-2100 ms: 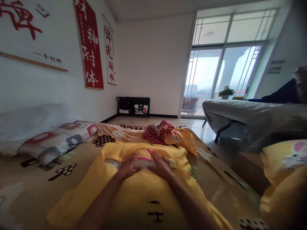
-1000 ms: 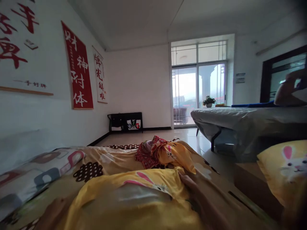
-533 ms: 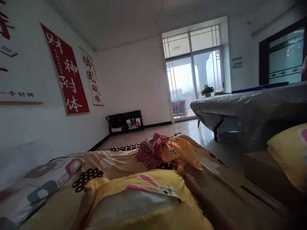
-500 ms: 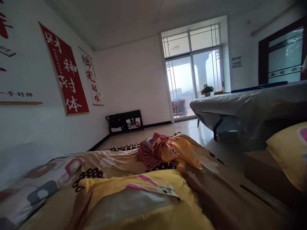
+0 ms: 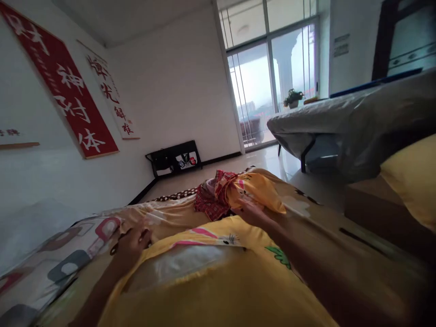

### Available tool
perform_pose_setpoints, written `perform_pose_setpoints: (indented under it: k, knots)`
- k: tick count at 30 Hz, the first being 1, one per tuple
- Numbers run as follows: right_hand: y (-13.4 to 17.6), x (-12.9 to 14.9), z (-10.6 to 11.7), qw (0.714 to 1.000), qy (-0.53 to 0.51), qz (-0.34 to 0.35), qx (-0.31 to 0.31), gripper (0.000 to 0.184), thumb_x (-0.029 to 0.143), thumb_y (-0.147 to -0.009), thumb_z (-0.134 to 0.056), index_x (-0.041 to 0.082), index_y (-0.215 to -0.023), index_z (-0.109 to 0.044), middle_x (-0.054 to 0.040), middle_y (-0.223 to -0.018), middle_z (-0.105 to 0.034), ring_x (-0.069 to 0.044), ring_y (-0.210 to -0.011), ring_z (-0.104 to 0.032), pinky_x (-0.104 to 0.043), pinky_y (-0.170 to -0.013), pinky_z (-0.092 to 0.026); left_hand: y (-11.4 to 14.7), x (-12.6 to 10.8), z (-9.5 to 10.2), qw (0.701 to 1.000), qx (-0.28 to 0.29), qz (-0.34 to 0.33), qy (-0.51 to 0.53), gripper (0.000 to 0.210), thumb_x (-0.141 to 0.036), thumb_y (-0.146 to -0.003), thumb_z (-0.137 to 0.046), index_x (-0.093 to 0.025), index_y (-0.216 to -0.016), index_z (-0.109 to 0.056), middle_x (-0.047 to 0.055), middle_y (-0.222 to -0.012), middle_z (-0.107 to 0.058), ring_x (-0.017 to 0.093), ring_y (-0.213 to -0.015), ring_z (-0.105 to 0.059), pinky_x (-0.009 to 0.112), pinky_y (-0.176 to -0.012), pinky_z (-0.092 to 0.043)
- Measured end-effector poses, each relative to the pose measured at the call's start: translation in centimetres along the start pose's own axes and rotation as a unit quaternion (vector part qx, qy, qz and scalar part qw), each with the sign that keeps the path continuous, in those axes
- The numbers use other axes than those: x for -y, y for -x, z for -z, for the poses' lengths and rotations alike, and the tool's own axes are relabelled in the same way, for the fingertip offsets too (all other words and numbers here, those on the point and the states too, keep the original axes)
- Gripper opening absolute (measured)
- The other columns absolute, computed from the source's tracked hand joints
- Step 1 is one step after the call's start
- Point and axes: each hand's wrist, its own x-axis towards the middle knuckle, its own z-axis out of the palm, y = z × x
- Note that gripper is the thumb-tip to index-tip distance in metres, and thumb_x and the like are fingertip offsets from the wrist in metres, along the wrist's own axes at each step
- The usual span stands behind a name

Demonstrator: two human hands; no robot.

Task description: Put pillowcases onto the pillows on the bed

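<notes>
Although the yellow rabbit-print cloth pillowcase is mostly on, white filling shows, left hand and right hand half-open, grip unclear.

One yellow rabbit-print pillow on a patterned bedsheet; left hand at its far left edge, right hand near orange cloth. Beside the latter, red checked cloth. Beyond: covered desk, potted plant, red scroll.

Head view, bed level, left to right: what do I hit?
Patterned pillow → left hand → red plaid cloth → right hand → brown box. Left out: yellow rabbit-print cover, spanning much of that stretch.
</notes>
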Motion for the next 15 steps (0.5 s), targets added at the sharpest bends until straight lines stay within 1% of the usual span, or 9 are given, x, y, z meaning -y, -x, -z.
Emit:
perform_pose_setpoints:
  k: [1,2,3,5,7,9,11,13,15]
  knots:
    - [0.9,0.7,-1.5,1.000,-0.007,0.015,0.015,0.044,0.040,-0.098,-0.035,0.021,-0.134,-0.051,-0.0096,-0.141,-0.051,-0.026,-0.132,-0.042,-0.044,-0.112,-0.026,1.4,-2.2,-1.9,0.998,0.046,-0.050,0.009,0.047,-0.045,-0.092,-0.036,-0.026,-0.132,-0.052,0.003,-0.135,-0.058,0.021,-0.125,-0.052,0.034,-0.107,-0.041]
    - [1.8,1.2,-2.9,0.999,-0.012,0.023,0.031,0.046,0.040,-0.098,-0.034,0.022,-0.137,-0.049,-0.0094,-0.144,-0.047,-0.027,-0.136,-0.038,-0.047,-0.113,-0.023,3.1,-4.0,-3.9,0.993,0.085,-0.079,0.003,0.048,-0.045,-0.094,-0.034,-0.028,-0.136,-0.049,0.002,-0.140,-0.053,0.020,-0.132,-0.045,0.036,-0.111,-0.036]
    - [2.6,1.6,-4.1,0.999,-0.014,0.025,0.046,0.047,0.040,-0.097,-0.034,0.021,-0.139,-0.047,-0.0103,-0.147,-0.043,-0.028,-0.138,-0.034,-0.051,-0.113,-0.021,4.7,-5.3,-6.0,0.989,0.121,-0.080,-0.023,0.051,-0.044,-0.094,-0.033,-0.027,-0.140,-0.046,0.003,-0.145,-0.048,0.022,-0.137,-0.040,0.039,-0.113,-0.033]
    - [3.5,1.8,-5.6,0.997,-0.015,0.035,0.070,0.050,0.041,-0.097,-0.034,0.021,-0.141,-0.045,-0.0111,-0.151,-0.039,-0.027,-0.141,-0.030,-0.053,-0.114,-0.019,7.5,-6.6,-9.6,0.988,0.124,-0.021,-0.094,0.054,-0.039,-0.093,-0.030,-0.021,-0.143,-0.044,0.008,-0.150,-0.040,0.026,-0.141,-0.033,0.047,-0.114,-0.029]
    - [3.8,1.8,-5.6,0.995,-0.016,0.051,0.083,0.051,0.044,-0.097,-0.034,0.022,-0.142,-0.044,-0.0097,-0.151,-0.039,-0.024,-0.141,-0.030,-0.051,-0.115,-0.019,8.8,-6.3,-11.5,0.987,0.113,-0.010,-0.113,0.055,-0.036,-0.095,-0.023,-0.021,-0.145,-0.041,0.008,-0.153,-0.035,0.025,-0.143,-0.028,0.050,-0.114,-0.027]
    - [4.4,1.8,-4.7,0.995,-0.012,0.058,0.080,0.052,0.044,-0.097,-0.032,0.022,-0.144,-0.040,-0.0092,-0.152,-0.036,-0.022,-0.142,-0.029,-0.049,-0.116,-0.020,9.1,-5.2,-11.5,0.989,0.120,-0.018,-0.084,0.056,-0.035,-0.096,-0.018,-0.022,-0.146,-0.038,0.005,-0.153,-0.035,0.022,-0.144,-0.027,0.049,-0.114,-0.029]
    - [6.5,1.8,-3.6,0.996,-0.003,0.052,0.066,0.053,0.039,-0.098,-0.027,0.020,-0.146,-0.037,-0.0105,-0.154,-0.031,-0.023,-0.143,-0.026,-0.049,-0.116,-0.021,9.7,-3.9,-10.1,0.990,0.130,-0.032,-0.043,0.055,-0.037,-0.096,-0.020,-0.024,-0.146,-0.039,0.004,-0.151,-0.038,0.021,-0.143,-0.029,0.047,-0.114,-0.031]
    - [10.4,1.2,-2.8,0.997,-0.001,0.053,0.060,0.053,0.036,-0.097,-0.024,0.020,-0.146,-0.038,-0.0095,-0.154,-0.029,-0.023,-0.143,-0.026,-0.048,-0.115,-0.024,11.3,-2.6,-8.2,0.992,0.114,-0.052,-0.017,0.050,-0.042,-0.093,-0.034,-0.031,-0.140,-0.048,0.002,-0.146,-0.046,0.022,-0.139,-0.037,0.044,-0.112,-0.036]
    - [15.6,-0.4,-2.5,0.996,-0.019,0.063,0.063,0.053,0.039,-0.096,-0.024,0.027,-0.144,-0.042,-0.0031,-0.152,-0.033,-0.023,-0.142,-0.030,-0.046,-0.114,-0.029,13.7,-1.4,-6.7,0.995,0.069,-0.070,-0.010,0.043,-0.045,-0.088,-0.051,-0.036,-0.129,-0.057,0.004,-0.138,-0.055,0.025,-0.132,-0.046,0.044,-0.108,-0.040]
